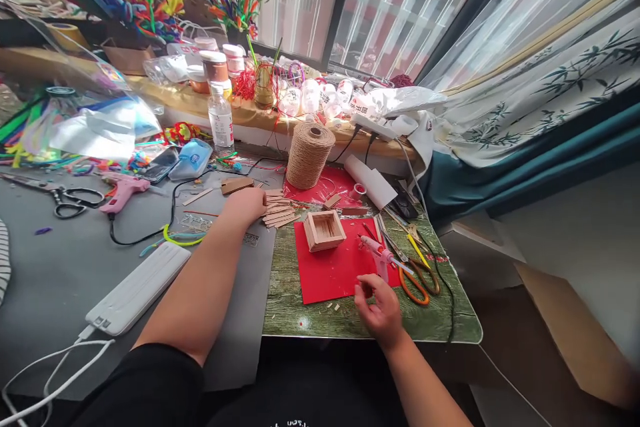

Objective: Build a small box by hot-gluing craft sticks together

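On the table (420,320), the left hand (247,204) is beside thin wooden sticks (280,215).

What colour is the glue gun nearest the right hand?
The glue gun is pink; it shows in the head view.

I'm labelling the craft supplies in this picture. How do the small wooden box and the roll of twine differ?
The wooden box is squarish with an open top; the roll of twine is round, with a small hole in its top.
The roll of twine is clearly taller than the wooden box.
The wooden box sits on the front red sheet; the roll of twine stands farther back.
Both are light brown and upright.
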`<state>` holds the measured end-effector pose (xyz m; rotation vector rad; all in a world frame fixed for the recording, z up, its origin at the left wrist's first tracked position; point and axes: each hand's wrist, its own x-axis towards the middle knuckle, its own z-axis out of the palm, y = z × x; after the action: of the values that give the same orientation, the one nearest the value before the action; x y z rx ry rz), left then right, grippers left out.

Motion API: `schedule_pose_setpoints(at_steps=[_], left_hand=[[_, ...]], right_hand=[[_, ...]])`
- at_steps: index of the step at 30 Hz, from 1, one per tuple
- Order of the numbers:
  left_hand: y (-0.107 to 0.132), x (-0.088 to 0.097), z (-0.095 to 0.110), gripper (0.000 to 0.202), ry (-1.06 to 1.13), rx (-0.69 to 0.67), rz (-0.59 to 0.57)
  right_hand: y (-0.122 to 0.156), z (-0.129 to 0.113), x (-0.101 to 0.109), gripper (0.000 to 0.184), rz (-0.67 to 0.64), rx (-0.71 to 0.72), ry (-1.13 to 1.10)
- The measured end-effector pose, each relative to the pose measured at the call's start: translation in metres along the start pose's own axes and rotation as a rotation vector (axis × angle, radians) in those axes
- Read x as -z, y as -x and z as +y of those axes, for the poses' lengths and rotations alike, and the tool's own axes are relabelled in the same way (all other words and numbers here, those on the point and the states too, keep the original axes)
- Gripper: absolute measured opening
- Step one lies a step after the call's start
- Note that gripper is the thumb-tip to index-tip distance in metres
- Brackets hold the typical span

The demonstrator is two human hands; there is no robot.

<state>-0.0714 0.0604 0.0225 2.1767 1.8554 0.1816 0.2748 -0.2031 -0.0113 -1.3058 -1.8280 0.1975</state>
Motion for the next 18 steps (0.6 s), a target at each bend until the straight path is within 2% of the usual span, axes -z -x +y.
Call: schedule_pose_setpoints(at_steps=[3, 6, 9, 12, 14, 16, 18], left_hand=[[0.0, 0.003, 0.002, 0.017, 0.027, -0.018, 0.002], [0.002, 0.009, 0.012, 0.02, 0.071, -0.058, 0.047], [0.01, 0.011, 0.035, 0.025, 0.347, -0.16, 0.144], [0.022, 0.003, 0.065, 0.029, 0.676, -0.238, 0.092], [0.028, -0.004, 0.081, 0.028, 0.698, -0.289, 0.008], [0.031, -0.011, 0.092, 0.027, 0.666, -0.317, -0.006], [0.031, -0.016, 0.095, 0.026, 0.634, -0.348, 0.009]], right_hand=[[0.021, 0.02, 0.02, 0.019, 0.162, -0.164, 0.058], [0.025, 0.03, 0.028, 0.024, 0.289, -0.278, 0.096], [0.014, 0.031, 0.025, 0.044, 0.289, -0.372, 0.125], [-0.004, 0.035, 0.018, 0.056, 0.25, -0.516, -0.006], [-0.016, 0.041, 0.014, 0.055, 0.294, -0.587, -0.145], [-0.026, 0.049, 0.012, 0.052, 0.328, -0.64, -0.251], [-0.033, 0.055, 0.013, 0.051, 0.3, -0.682, -0.301]])
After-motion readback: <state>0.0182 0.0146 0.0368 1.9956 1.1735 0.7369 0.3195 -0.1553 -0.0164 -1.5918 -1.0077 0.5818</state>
